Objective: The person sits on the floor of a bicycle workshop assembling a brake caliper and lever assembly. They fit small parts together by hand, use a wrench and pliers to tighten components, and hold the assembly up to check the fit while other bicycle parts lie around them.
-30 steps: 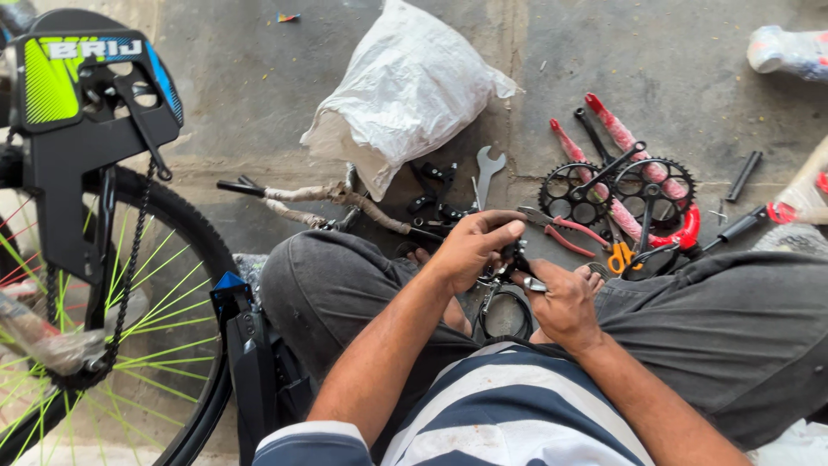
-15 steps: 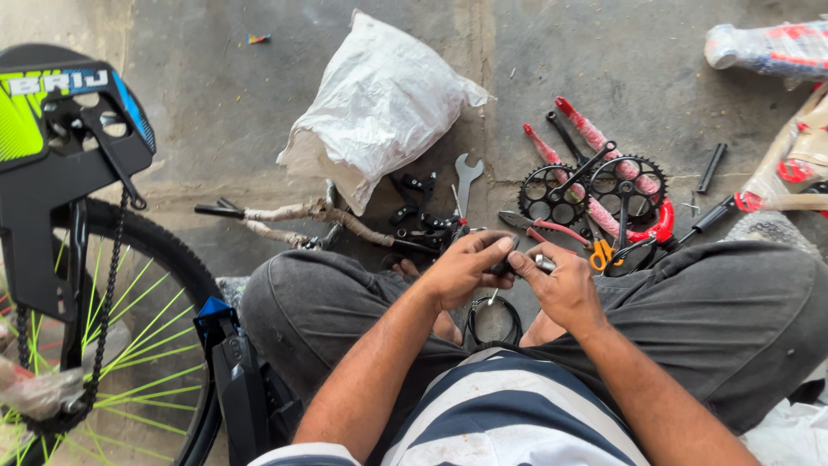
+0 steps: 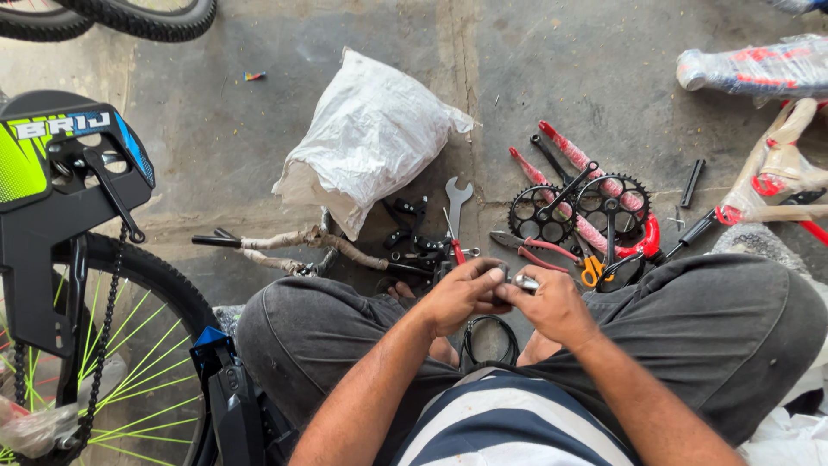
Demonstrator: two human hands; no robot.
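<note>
Hands meet low in the middle of the view, above the gap between the seated person's grey-trousered knees: the left hand (image 3: 461,295) curls its fingers closed around a small dark part that is mostly hidden, and the right hand (image 3: 552,304) pinches a small shiny metal cylinder (image 3: 525,281) between thumb and fingertips, the two hands touching. Just below them a black cable loop (image 3: 492,338) lies on the concrete floor (image 3: 259,164). Just beyond the hands sit a silver open-ended spanner (image 3: 455,205), a heap of small black metal brackets (image 3: 412,235) and red-handled pliers (image 3: 533,250). Farther right lie two black toothed chainrings with cranks (image 3: 573,205) across red wrapped tubes. A crumpled white plastic sack (image 3: 366,138) rests farther off, left of centre. At the near left stands a bicycle wheel with neon green spokes (image 3: 138,362) under a black chain guard (image 3: 60,198).
</note>
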